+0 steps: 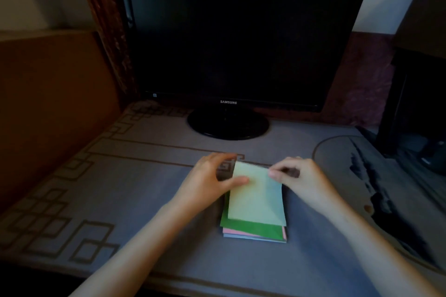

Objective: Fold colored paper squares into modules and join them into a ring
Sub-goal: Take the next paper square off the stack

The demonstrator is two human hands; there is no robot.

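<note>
A pale green paper square (255,196) lies tilted on top of a stack of colored paper (253,232), whose dark green, pink and grey-blue sheets show at the near edge. My left hand (210,181) pinches the sheet's far left edge between thumb and fingers. My right hand (301,178) pinches its far right corner, lifting that end off the stack. The stack rests on the grey patterned table cloth (135,200) in front of me.
A black Samsung monitor (241,36) on a round foot (228,125) stands just beyond the hands. A wooden panel (53,103) walls the left side. Dark furniture (417,79) and a dark patterned area of cloth (386,200) lie on the right.
</note>
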